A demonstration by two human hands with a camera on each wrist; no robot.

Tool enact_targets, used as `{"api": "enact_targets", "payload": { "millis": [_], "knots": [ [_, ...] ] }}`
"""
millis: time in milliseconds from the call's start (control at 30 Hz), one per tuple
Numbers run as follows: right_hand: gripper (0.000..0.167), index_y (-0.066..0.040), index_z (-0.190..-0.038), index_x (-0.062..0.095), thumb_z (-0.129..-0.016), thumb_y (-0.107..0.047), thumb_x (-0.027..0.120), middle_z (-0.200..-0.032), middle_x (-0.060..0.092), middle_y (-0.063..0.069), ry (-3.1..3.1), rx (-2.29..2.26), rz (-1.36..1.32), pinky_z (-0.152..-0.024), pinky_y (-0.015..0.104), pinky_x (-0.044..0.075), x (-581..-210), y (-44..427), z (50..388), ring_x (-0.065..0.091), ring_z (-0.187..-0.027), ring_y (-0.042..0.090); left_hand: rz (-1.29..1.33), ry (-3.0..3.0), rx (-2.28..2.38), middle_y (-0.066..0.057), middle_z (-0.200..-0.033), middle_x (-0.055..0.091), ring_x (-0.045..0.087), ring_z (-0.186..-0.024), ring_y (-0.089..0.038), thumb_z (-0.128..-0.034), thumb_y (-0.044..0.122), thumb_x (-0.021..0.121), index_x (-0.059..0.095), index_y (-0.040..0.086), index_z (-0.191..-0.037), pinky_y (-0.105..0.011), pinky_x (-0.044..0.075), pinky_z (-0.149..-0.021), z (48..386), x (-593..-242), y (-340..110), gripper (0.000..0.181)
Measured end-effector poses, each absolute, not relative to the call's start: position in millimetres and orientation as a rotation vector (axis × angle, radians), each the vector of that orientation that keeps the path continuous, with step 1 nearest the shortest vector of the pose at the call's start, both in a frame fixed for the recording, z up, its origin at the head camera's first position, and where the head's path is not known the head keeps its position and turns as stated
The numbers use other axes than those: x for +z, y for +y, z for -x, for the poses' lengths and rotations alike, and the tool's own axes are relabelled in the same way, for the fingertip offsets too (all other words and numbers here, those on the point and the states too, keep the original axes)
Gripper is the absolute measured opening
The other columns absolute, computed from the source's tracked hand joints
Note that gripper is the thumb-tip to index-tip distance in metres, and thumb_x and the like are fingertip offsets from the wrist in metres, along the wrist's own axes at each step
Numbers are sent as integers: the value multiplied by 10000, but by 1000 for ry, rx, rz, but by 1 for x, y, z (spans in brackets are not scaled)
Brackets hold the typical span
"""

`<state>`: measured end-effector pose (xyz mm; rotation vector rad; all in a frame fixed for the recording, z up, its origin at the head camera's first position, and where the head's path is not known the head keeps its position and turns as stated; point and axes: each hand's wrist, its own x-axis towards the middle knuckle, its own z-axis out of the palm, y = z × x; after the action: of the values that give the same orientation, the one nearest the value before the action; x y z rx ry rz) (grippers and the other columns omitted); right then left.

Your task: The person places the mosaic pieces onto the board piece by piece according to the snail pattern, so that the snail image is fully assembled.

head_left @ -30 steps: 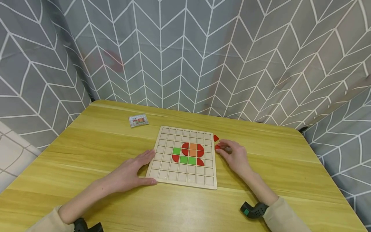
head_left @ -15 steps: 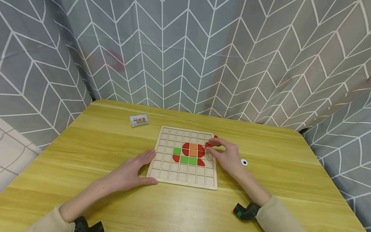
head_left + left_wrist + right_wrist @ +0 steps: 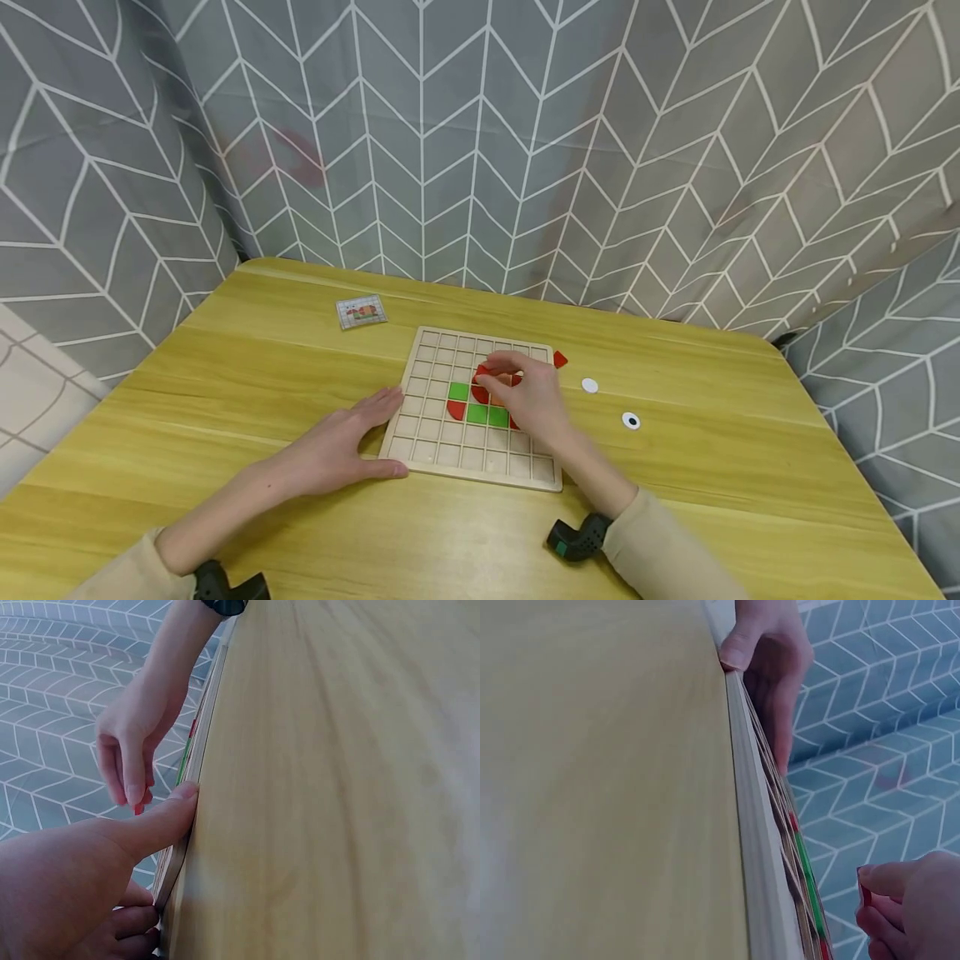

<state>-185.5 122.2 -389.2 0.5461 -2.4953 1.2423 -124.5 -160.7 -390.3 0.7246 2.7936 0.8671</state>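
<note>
My left hand [image 3: 337, 446] rests against the left side of a square wooden grid board [image 3: 420, 442], its thumb on the near edge by the corner and its fingers along the side. Over the board, my right hand [image 3: 528, 396] pinches a small red tile [image 3: 864, 886] between thumb and fingertips. In the left wrist view, that red tile is held apart from the board. Green tiles [image 3: 477, 413] and a rounded red tile [image 3: 456, 409] lie in the grid. My right hand partly hides the other red and orange tiles there.
Another red tile [image 3: 560, 359] lies just off the board's right edge. To the right are a white disc [image 3: 590, 386] and a white disc with a black dot [image 3: 632, 421]. A picture card [image 3: 362, 312] lies at the back left, before a grey patterned curtain [image 3: 450, 167].
My right hand has picked up a red tile beside the board and carried it left over the grid. Two white discs have come into view. My left hand stays in place.
</note>
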Motion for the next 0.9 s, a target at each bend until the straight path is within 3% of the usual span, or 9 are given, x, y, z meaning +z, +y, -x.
{"api": "enact_targets", "payload": {
  "millis": [100, 333, 900],
  "knots": [
    [233, -39, -1035, 749, -834, -137, 818, -910, 769, 34, -2493, 1249, -549, -732, 290, 591, -390, 111, 188, 708, -826, 167, -724, 2789, 865, -198, -1582, 361, 349, -1449, -407, -804, 643, 716, 389, 12, -1521, -585, 357, -1121, 125, -390, -161, 1010],
    [261, -15, -1056, 739, -833, -124, 818, -917, 767, 57, -2519, 1140, -578, -693, 268, 564, -396, 94, 196, 712, -800, 166, -726, 2783, 869, -199, -1583, 360, 349, -1447, -412, -805, 657, 704, 384, 16, -1524, -587, 361, -1117, 125, -389, -161, 1015],
    [182, -46, -1047, 761, -865, -46, 767, -946, 764, 50, -2482, 954, -738, -764, 322, 561, -407, 94, 199, 699, -870, 188, -737, 2791, 874, -199, -1581, 359, 348, -1448, -408, -806, 652, 707, 385, 4, -1520, -586, 356, -1122, 126, -392, -160, 1017]
  ]
}}
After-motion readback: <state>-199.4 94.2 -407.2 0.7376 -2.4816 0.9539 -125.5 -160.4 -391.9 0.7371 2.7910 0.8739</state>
